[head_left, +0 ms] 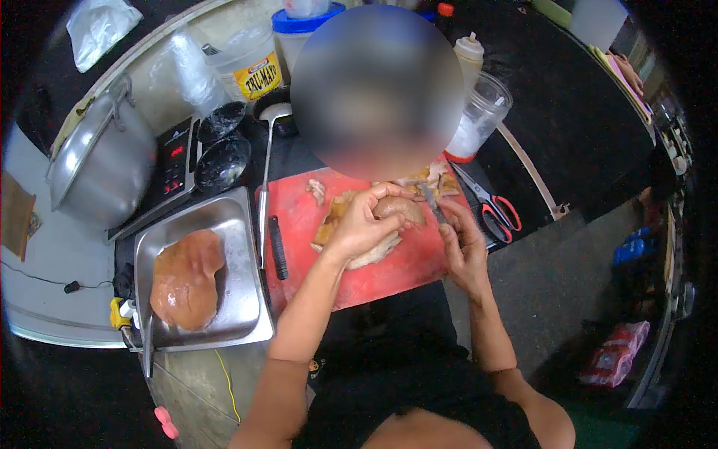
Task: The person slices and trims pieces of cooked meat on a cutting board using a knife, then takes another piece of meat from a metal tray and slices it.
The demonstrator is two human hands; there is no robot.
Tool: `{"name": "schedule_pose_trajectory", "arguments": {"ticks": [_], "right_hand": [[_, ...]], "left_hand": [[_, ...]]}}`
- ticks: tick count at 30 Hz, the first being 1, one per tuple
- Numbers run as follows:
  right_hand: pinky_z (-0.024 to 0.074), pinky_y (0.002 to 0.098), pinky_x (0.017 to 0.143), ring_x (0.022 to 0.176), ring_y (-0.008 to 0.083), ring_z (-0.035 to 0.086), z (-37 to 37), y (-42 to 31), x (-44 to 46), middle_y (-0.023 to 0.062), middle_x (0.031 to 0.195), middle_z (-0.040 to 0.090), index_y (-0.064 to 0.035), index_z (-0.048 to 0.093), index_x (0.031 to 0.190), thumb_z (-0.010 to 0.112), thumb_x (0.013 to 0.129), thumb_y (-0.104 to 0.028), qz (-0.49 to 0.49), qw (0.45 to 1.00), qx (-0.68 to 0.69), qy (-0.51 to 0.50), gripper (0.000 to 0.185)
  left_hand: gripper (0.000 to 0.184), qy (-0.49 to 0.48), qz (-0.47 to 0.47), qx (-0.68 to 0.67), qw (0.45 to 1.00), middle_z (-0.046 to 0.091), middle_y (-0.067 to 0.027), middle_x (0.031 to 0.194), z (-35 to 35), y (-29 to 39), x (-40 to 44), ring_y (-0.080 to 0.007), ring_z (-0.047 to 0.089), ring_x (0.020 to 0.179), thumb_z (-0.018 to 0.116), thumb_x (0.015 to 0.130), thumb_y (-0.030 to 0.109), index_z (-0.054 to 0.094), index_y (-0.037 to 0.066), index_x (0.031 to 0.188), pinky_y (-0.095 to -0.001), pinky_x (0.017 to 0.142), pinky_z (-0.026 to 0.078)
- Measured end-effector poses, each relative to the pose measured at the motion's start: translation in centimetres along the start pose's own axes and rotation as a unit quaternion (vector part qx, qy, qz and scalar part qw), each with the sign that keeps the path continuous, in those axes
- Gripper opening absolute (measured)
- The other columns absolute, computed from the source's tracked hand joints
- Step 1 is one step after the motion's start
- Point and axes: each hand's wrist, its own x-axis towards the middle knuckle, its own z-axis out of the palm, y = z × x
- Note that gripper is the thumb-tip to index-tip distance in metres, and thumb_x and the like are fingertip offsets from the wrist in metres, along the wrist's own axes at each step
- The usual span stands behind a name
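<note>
On a red cutting board point(299, 284) lie pieces of cooked meat point(374, 251) with brown skin. My left hand point(366, 224) is curled at a rounded brown piece of meat point(400, 211), its fingers bent against the near and left sides. My right hand point(465, 243) is closed on a small knife point(430, 198), whose blade points up and left beside that piece. More cut meat point(441, 182) lies at the board's far right. A small pale scrap point(315, 191) rests near the far left, and a black-handled tool point(277, 247) lies along the left edge.
Left of the board, a steel tray point(247, 299) holds a large piece of meat point(187, 280). A ladle point(265, 172) lies between them. Scissors point(497, 213) are at the right. Behind stand a pot point(108, 165), a tub point(250, 71), a bottle point(469, 56) and a jar point(482, 112).
</note>
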Motion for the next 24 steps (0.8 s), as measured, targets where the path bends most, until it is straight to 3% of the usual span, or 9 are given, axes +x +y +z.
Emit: {"name": "schedule_pose_trajectory", "arguments": {"ticks": [5, 8, 10, 12, 15, 19, 24], "right_hand": [[0.0396, 0.0332, 0.100, 0.118, 0.0219, 0.052, 0.6, -0.7, -0.1, 0.0139, 0.122, 0.056, 0.0001, 0.050, 0.126, 0.048, 0.089, 0.004, 0.025, 0.997, 0.033, -0.072, 0.037], [0.0399, 0.0244, 0.080, 0.093, 0.0122, 0.050, 0.7, -0.3, 0.0, 0.0070, 0.106, 0.056, -0.0024, 0.048, 0.128, 0.049, 0.091, 0.000, 0.021, 0.995, -0.027, -0.094, 0.037], [0.0408, 0.0245, 0.079, 0.091, 0.0119, 0.051, 0.8, 0.1, 0.0, 0.0071, 0.105, 0.057, -0.0024, 0.049, 0.127, 0.050, 0.091, -0.001, 0.022, 0.994, -0.058, -0.095, 0.037], [0.0424, 0.0337, 0.096, 0.113, 0.0212, 0.055, 1.0, 0.2, 0.0, 0.0150, 0.119, 0.059, -0.0001, 0.051, 0.124, 0.051, 0.089, 0.000, 0.041, 0.994, -0.056, -0.087, 0.034], [0.0436, 0.0334, 0.094, 0.111, 0.0214, 0.057, 1.0, 1.4, -0.1, 0.0145, 0.116, 0.061, 0.0001, 0.053, 0.122, 0.050, 0.090, 0.000, -0.001, 0.998, -0.027, -0.049, 0.032], [0.0433, 0.0326, 0.094, 0.111, 0.0212, 0.056, 0.2, 0.5, 0.1, 0.0137, 0.115, 0.061, 0.0001, 0.052, 0.122, 0.050, 0.090, 0.001, 0.018, 1.000, -0.017, 0.011, 0.032], [0.0433, 0.0316, 0.093, 0.110, 0.0207, 0.057, 0.0, -0.6, 0.2, 0.0132, 0.118, 0.059, -0.0005, 0.049, 0.125, 0.049, 0.091, 0.000, 0.033, 0.998, -0.011, -0.059, 0.035]], "left_hand": [[0.037, 0.011, 0.025, 0.055, 0.998, 0.063, -0.0065, 0.105, -0.2, -0.4, 0.1, -0.0100, 0.062, 0.090, 0.058, 0.080, -0.008, 0.054, 0.000, 0.116, -0.0241, 0.078, 0.052], [0.039, 0.013, 0.054, 0.067, 0.996, 0.063, -0.0062, 0.105, 0.1, -0.2, 0.2, -0.0090, 0.061, 0.093, 0.058, 0.079, -0.009, 0.054, 0.000, 0.116, -0.0236, 0.079, 0.051], [0.040, 0.008, 0.042, 0.050, 0.998, 0.063, -0.0060, 0.105, 0.0, -0.3, 0.2, -0.0086, 0.060, 0.095, 0.059, 0.078, -0.010, 0.054, 0.000, 0.116, -0.0235, 0.079, 0.051], [0.039, 0.012, 0.053, 0.061, 0.997, 0.063, -0.0059, 0.104, 0.1, -0.1, 0.2, -0.0087, 0.061, 0.092, 0.059, 0.078, -0.010, 0.054, 0.000, 0.116, -0.0233, 0.078, 0.051], [0.035, 0.035, 0.021, 0.031, 0.999, 0.064, -0.0040, 0.099, 0.3, -0.3, 0.0, -0.0082, 0.061, 0.091, 0.057, 0.076, -0.010, 0.057, -0.001, 0.110, -0.0222, 0.080, 0.050], [0.032, 0.046, 0.009, 0.041, 0.998, 0.064, -0.0024, 0.095, 0.4, -0.3, 0.0, -0.0072, 0.061, 0.088, 0.056, 0.074, -0.010, 0.058, -0.002, 0.105, -0.0211, 0.079, 0.049], [0.034, 0.035, 0.010, 0.042, 0.998, 0.062, -0.0010, 0.095, 0.6, 0.0, 0.0, -0.0064, 0.059, 0.088, 0.056, 0.075, -0.010, 0.057, -0.001, 0.108, -0.0210, 0.080, 0.048]]}}
